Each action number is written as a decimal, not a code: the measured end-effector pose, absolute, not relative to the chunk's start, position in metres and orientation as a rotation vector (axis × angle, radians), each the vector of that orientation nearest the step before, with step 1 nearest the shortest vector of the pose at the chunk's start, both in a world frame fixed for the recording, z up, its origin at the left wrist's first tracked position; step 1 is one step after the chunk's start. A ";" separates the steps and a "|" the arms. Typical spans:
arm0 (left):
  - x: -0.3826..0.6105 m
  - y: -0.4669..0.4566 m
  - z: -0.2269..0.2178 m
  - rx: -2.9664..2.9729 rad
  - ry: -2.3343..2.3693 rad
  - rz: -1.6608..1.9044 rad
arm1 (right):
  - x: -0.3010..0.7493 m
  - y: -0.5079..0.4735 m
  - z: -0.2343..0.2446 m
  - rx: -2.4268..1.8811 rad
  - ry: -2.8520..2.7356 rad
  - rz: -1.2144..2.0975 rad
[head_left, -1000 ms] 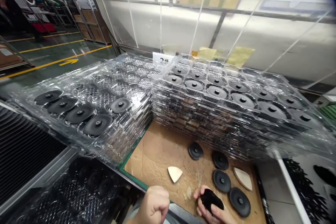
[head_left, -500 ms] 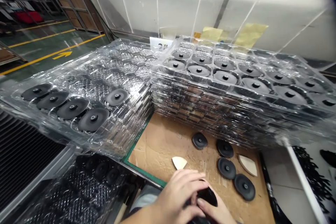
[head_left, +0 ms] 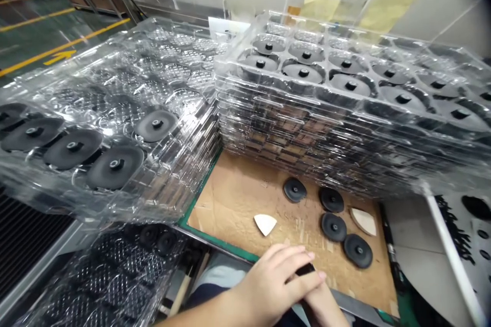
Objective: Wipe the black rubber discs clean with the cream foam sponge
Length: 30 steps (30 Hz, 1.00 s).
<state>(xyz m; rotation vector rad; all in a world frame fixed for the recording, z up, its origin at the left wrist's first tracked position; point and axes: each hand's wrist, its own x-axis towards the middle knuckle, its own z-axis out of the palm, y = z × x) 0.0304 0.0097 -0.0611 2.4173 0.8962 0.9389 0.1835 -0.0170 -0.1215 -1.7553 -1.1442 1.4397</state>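
Brown cardboard bench surface (head_left: 233,179) bears four studded black discs (head_left: 334,227), two pale wedges (head_left: 265,224). Near edge: one black part (head_left: 306,269), largely hidden, grasped between left hand (head_left: 268,281) and right hand (head_left: 322,302).

Brown cardboard (head_left: 226,189) covers the green-edged bench (head_left: 230,247). Four black discs (head_left: 294,190) and two pale wedges (head_left: 265,224) lie on the cardboard. Stacks of clear trays (head_left: 184,173) stand along its left and far sides.

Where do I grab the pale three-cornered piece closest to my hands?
Probably pinch the pale piece across its two sides, near the broad far edge, coming over it from your side. It lies flat on the cardboard, tapering to a corner pointing towards you, apart from the black discs.
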 end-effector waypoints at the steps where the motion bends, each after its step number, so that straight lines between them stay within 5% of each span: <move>1: 0.029 0.010 -0.061 2.399 0.896 0.947 | 0.183 -0.019 -0.119 -1.758 -1.126 1.467; 21: -0.004 0.012 -0.066 2.034 0.823 0.897 | 0.153 -0.010 -0.091 -1.714 -1.047 1.546; 25: -0.010 0.012 -0.069 1.386 0.995 1.066 | 0.150 -0.004 -0.071 -1.529 -1.169 1.611; 30: -0.028 0.029 -0.063 0.355 1.015 1.184 | 0.149 0.020 -0.071 -1.658 -1.681 0.929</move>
